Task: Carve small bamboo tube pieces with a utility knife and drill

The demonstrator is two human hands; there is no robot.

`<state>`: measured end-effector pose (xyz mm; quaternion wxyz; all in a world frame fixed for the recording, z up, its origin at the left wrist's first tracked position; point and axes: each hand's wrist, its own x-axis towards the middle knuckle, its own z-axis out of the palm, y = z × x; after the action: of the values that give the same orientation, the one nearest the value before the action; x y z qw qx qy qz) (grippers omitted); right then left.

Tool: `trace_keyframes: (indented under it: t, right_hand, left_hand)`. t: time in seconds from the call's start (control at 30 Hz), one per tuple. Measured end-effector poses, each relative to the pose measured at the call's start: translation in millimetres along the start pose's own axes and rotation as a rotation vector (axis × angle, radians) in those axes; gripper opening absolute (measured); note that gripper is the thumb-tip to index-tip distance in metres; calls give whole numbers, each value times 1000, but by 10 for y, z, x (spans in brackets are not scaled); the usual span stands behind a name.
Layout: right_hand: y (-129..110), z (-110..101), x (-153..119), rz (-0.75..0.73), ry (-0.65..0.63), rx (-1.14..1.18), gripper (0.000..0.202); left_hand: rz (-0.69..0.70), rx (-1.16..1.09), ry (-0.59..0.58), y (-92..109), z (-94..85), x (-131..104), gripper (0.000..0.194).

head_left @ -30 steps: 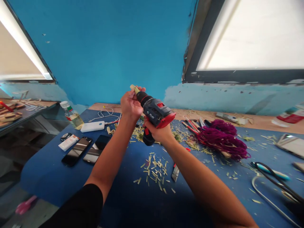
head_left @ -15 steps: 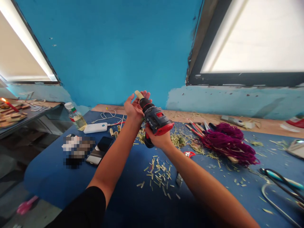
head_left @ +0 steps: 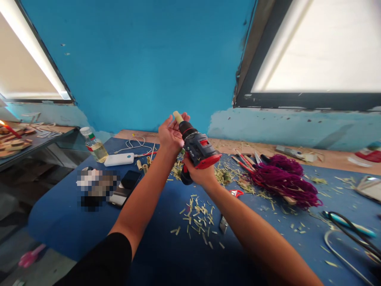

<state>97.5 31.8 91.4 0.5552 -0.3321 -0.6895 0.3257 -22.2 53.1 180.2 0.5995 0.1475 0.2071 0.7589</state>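
A black-and-red cordless drill (head_left: 200, 147) is in my right hand (head_left: 201, 174), whose fingers wrap round its grip below the body. The drill points up and away to the left, over the table. A short pale tube-like piece (head_left: 178, 116), perhaps bamboo, sits at the chuck end. Beside the chuck is my left hand (head_left: 170, 137), palm turned up, thumb and fingers spread on either side of the pale piece. Whether those fingers touch it I cannot tell. Several similar short tubes (head_left: 145, 167) stand and lie left of my left forearm.
The blue table (head_left: 160, 242) carries pale shavings (head_left: 199, 216), a red-handled tool (head_left: 236, 193) and purple yarn (head_left: 282, 180). At left are a bottle (head_left: 97, 149), a white power bank (head_left: 119, 159) and a dark phone (head_left: 131, 180). A lit red candle (head_left: 10, 129) burns on another table.
My hands, the drill and the pale piece have shifted slightly to the right together. My grip on the drill is the same, and the left fingers stay spread.
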Motion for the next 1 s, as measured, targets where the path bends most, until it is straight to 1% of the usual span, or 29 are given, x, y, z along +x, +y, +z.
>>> trace_keyframes:
  t: [0.3, 0.43, 0.67, 0.8, 1.0]
  right_hand:
    - [58, -15, 6, 5, 1, -1, 25]
    - [72, -18, 17, -11, 17, 28, 26]
    - [117, -11, 29, -30, 33, 79, 23]
    - [110, 2, 34, -9, 51, 90, 24]
    - [77, 8, 36, -4, 19, 87, 24]
  left_hand:
    - [33, 37, -20, -19, -9, 26, 25]
    - [33, 65, -23, -36, -5, 32, 25]
    - [30, 72, -42, -36, -13, 40, 31]
    - [48, 99, -49, -48, -28, 65, 27]
    - [67, 111, -63, -55, -45, 88, 15]
